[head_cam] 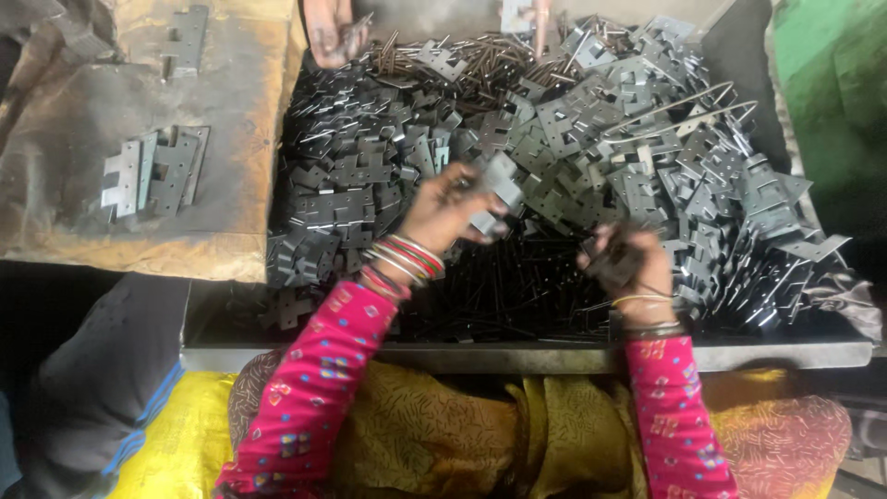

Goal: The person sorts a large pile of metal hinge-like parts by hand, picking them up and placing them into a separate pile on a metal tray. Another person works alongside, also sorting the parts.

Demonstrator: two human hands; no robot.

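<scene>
A big dark metal tray [517, 356] is heaped with grey stamped steel hinge leaves [637, 139]; one leaf [497, 189] is pinched by the left hand [443, 208], thin dark pins [614, 263] are gripped in the right hand [633, 263].

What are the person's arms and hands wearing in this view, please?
Both arms wear bright pink sleeves printed with small yellow, blue and white motifs. The left hand has a stack of bangles at the wrist, red, green and pale metal. The right hand has a thin yellowish bangle above a darker band. The hands are bare, without gloves.
</scene>
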